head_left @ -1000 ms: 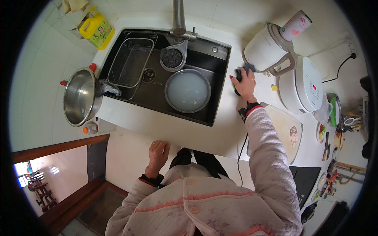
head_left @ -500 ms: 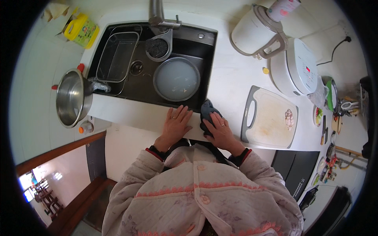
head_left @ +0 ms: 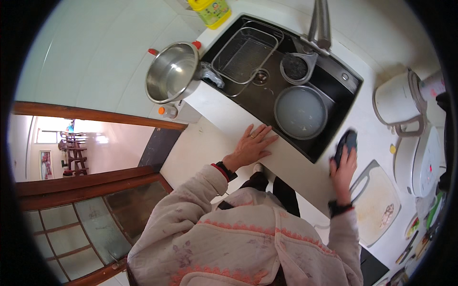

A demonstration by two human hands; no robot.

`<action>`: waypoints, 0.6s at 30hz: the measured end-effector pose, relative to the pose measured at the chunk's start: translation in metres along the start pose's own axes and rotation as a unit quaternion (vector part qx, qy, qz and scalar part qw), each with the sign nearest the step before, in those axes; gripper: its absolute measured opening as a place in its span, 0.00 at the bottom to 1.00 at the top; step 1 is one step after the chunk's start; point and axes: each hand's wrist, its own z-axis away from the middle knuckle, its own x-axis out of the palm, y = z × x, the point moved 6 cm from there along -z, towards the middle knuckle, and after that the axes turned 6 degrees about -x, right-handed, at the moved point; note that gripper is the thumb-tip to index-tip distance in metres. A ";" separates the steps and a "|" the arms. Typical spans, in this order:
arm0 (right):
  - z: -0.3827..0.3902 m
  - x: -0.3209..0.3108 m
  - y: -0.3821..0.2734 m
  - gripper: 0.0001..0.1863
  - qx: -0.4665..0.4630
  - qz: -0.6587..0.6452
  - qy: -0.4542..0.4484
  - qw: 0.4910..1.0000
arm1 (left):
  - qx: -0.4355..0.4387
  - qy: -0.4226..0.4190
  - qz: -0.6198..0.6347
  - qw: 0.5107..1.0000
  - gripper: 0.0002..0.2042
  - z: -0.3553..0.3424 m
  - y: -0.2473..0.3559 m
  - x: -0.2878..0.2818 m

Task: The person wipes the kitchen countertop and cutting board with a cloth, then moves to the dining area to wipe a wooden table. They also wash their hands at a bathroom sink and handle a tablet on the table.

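Observation:
My right hand point(head_left: 342, 172) rests on the white countertop point(head_left: 310, 177) to the right of the sink, its fingers pressing down over a bunched dark cloth point(head_left: 349, 142). Lying on the counter's front strip, my left hand point(head_left: 250, 148) is flat with its fingers apart and holds nothing. Just beyond the hands is a dark sink point(head_left: 260, 97). Inside it sit a round pan of cloudy water point(head_left: 301, 112), a wire basket point(head_left: 245, 55) and a small strainer holder with dark contents point(head_left: 295, 66).
A steel pot point(head_left: 172, 72) with red handles stands left of the sink, near a yellow jug point(head_left: 211, 12). To the right are a cutting board point(head_left: 374, 209) with some meat point(head_left: 387, 215), a white kettle point(head_left: 400, 99) and a white cooker point(head_left: 420, 162). A faucet point(head_left: 320, 26) rises behind the sink.
My right hand has slid the dark cloth farther right and back along the sink's side. My left hand stays flat on the front strip, now farther from the right. The view has turned left.

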 end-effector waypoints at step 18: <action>-0.166 0.146 -0.352 0.31 -0.041 -0.284 -0.012 0.958 | -0.201 0.111 0.510 0.829 0.25 0.053 -0.248 -0.066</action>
